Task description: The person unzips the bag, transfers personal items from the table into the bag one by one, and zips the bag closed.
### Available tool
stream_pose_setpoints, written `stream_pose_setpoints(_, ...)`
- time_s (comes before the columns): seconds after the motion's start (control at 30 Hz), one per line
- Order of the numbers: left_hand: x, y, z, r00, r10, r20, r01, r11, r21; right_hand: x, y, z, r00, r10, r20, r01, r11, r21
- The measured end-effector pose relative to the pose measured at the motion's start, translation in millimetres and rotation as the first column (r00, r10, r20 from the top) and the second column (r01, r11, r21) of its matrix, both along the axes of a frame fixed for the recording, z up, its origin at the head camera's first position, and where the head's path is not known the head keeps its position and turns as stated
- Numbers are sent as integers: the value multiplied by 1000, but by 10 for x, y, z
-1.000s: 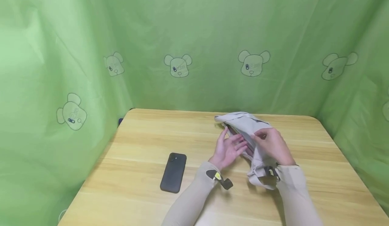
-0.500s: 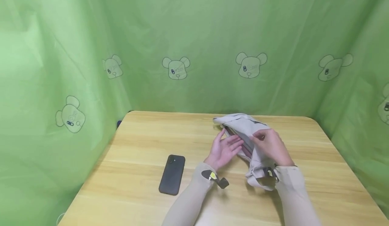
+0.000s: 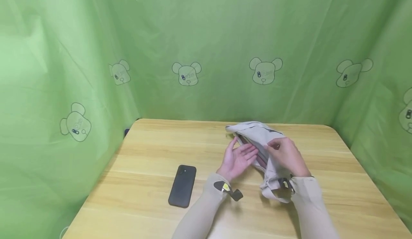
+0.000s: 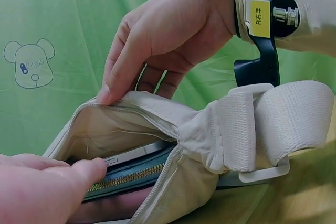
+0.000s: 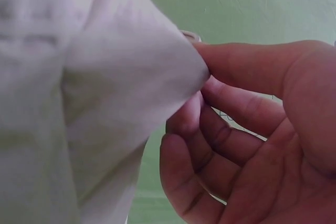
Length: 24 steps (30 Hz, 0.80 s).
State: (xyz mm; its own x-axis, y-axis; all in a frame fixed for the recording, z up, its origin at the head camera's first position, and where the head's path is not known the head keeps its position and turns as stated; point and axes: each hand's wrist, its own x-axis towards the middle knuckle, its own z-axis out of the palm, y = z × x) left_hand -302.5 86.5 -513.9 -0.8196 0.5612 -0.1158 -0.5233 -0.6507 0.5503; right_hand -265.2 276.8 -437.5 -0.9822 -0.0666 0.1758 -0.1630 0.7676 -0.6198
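Note:
A cream fabric bag (image 3: 257, 133) with a zipped mouth and a webbing strap (image 4: 299, 114) lies on the right half of the table, its mouth spread wide. My right hand (image 3: 288, 155) pinches the rim between thumb and fingertips; the right wrist view shows the cloth drawn to a point there. At the mouth, my left hand (image 3: 236, 160) lies palm up, fingers extended. Inside, the left wrist view shows a teal pouch (image 4: 136, 166) with a gold zip and a flat, pale-edged object (image 4: 134, 154). Something pinkish (image 4: 110, 205) below them is unclear.
To the left, a black smartphone (image 3: 182, 186) lies back up on the wooden table (image 3: 145, 153). A green curtain (image 3: 219, 28) with bear-head prints surrounds the table on the back and both sides.
Both hands keep nearly the same places at the bag. The head view has tilted up slightly, so the scene sits a little lower. The phone has stayed put.

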Motion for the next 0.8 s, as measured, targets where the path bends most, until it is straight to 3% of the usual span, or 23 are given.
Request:
stream_pose_setpoints(0.2, 13, 58, 6, 1000, 4, -9, -3, 998, 62, 9, -10, -1, 1000, -6, 8, 6, 1000, -3)
stream_pose_setpoints(0.4, 20, 107, 23, 1000, 6, -19, -5, 999, 51, 4, -14, -3, 1000, -6, 0, 6, 1000, -4)
stream_pose_setpoints(0.8, 70, 78, -3, 999, -48, -8, 49, 998, 27, 9, 1, -23, 1000, -7, -5, 7, 1000, -5)
